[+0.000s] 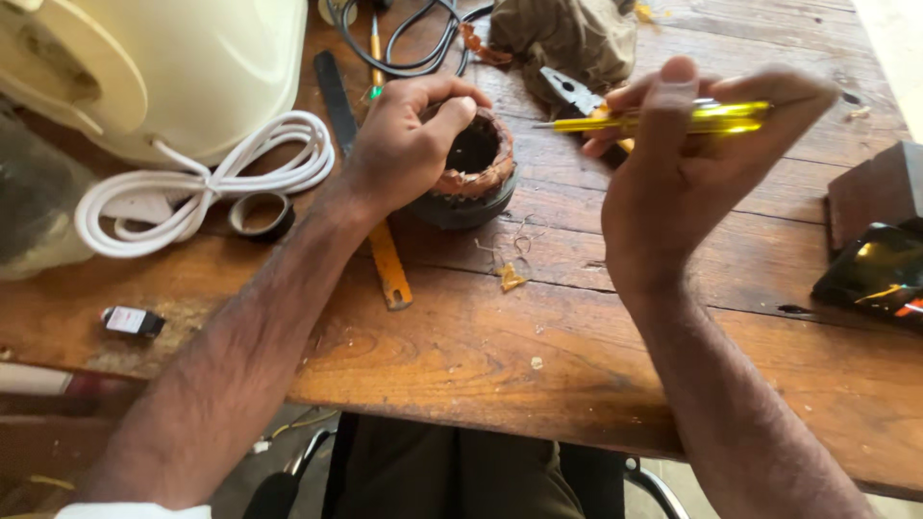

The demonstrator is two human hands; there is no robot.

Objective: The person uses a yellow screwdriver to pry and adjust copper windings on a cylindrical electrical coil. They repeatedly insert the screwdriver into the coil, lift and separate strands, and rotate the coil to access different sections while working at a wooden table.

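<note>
Left hand (404, 144) fingers curled around the motor stator (473, 173), mid-surface (461, 356) toward far edge. Right hand (673, 163) fingers pinched shut on yellow screwdriver (663, 122), tip just beside stator. White cord (202, 183) near left edge.

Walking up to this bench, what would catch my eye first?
At the middle, the left hand grips a round motor stator wound with copper wire, while the right hand holds a translucent yellow screwdriver just above it. To the left lies a coiled white cord on the wooden table.
</note>
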